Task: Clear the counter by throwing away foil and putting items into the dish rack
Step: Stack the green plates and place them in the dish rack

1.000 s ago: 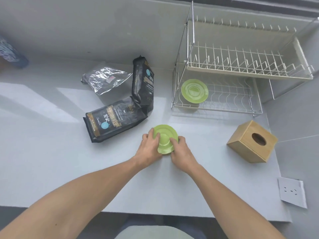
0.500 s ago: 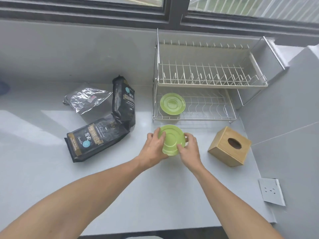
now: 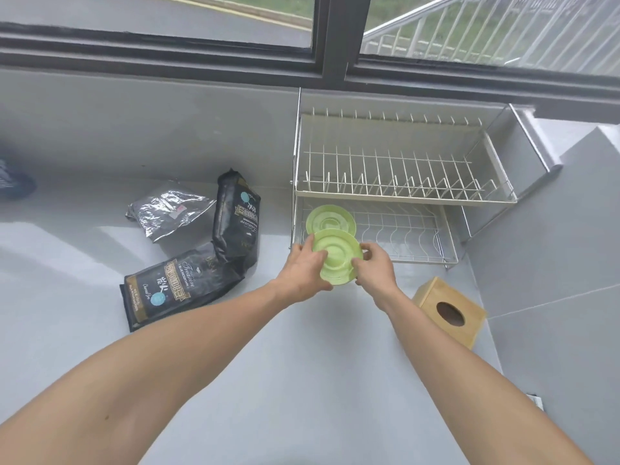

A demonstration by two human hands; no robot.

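- Saucer [image 3: 337, 260], green, sits between both hands, just before the dish rack [image 3: 399, 193].
- Left hand [image 3: 307, 271] and right hand [image 3: 375, 268] each grip its rim.

The held green saucer [image 3: 338, 256] hides the near edge of the green saucer in the rack [image 3: 330, 219]. Fingers of the left hand [image 3: 303, 271] and right hand [image 3: 375, 265] cover both sides of the held one. A dark blue thing [image 3: 13, 181] at the far left is cut off and blurry. The small words on the lying black bag [image 3: 174, 290] are too tiny to read.
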